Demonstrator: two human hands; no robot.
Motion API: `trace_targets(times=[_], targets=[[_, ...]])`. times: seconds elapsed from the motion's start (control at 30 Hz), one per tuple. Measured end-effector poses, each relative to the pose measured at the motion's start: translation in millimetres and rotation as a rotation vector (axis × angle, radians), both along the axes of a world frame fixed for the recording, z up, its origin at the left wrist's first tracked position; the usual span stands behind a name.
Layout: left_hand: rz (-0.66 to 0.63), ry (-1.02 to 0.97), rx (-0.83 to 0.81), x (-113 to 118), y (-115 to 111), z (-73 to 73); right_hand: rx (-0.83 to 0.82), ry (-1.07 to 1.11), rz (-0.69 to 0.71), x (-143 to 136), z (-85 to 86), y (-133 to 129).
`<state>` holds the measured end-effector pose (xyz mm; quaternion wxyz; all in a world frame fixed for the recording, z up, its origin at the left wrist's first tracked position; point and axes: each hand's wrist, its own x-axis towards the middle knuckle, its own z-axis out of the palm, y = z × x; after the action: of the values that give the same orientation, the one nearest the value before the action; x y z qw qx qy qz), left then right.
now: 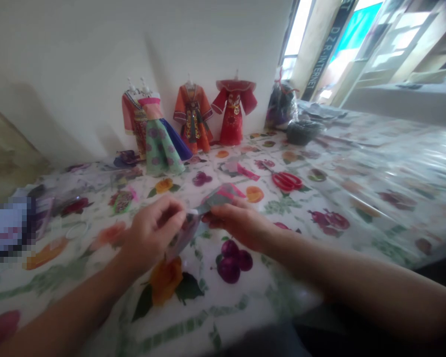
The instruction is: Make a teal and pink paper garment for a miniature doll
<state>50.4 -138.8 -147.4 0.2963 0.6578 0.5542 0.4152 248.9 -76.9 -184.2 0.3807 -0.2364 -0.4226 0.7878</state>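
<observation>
A grey, pink-edged piece point(216, 199), apparently cloth, is held aslant, slightly creased.

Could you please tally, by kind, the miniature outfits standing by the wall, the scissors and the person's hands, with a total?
Small standing fabric outfits: 4 (patterned coral outfit, pink-topped green-skirted outfit, orange-red robe, red wide-collared dress)
Red-handled scissors: 1
Bare hands: 2 (left hand, right hand)
Total: 7
</observation>
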Motion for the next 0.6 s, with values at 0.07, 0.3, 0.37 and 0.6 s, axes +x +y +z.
trace_targets(times=[0.07,0.3,0.37,0.6], targets=[[0.030,-0.053,0.007,-2.5,2.4,-1.3,-0.045,0.026,-0.025,0.5,-0.6,2.3],[0.097,-0.426,-0.067,-9.7,9.9,-7.0,-0.171,0.125,-0.033,2.6,4.0,7.8],[0.136,-0.489,-0.074,-9.7,11.1,-5.1,-0.192,0.160,-0.028,3.6,4.9,10.2],[0.258,-0.710,0.060,-14.3,21.3,3.5,-0.201,0.256,-0.078,9.5,8.1,19.0]])
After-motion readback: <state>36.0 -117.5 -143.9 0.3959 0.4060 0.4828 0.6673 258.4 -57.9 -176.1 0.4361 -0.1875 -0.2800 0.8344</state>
